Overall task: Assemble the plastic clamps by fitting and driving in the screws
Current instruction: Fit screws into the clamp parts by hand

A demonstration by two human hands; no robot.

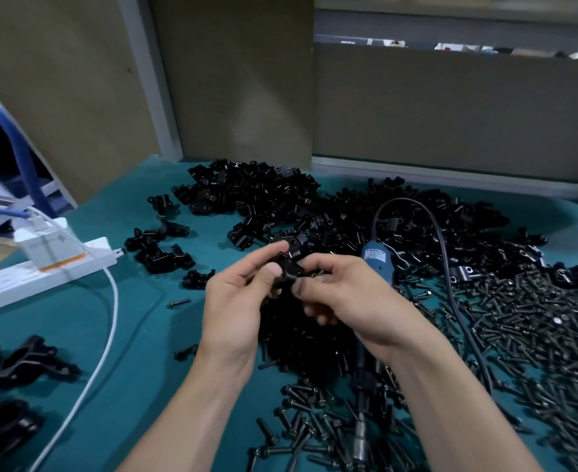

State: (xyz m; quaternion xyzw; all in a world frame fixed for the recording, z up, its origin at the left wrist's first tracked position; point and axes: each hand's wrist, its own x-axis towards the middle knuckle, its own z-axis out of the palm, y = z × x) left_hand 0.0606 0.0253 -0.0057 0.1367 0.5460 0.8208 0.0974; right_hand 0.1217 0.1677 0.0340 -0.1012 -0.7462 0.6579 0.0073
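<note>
Both hands meet over the middle of the green table. My left hand [236, 301] pinches a black plastic clamp [289, 264] between thumb and fingers. My right hand [345, 294] grips the same clamp from the right, fingers curled; a small metal piece, perhaps a screw, shows at its fingertips. A large heap of loose black clamp parts [280, 202] lies behind the hands. Dark screws [536, 321] are spread in a wide pile to the right and in front. A blue electric screwdriver [376, 260] lies under my right forearm, its bit [361, 437] pointing toward me.
The screwdriver's black cord [447, 267] loops across the screws. A white power strip [42, 270] with a plugged-in adapter and white cable [110, 301] lies at left. Assembled clamps [15, 366] sit at the near left. Brown partition panels [451, 107] close off the back.
</note>
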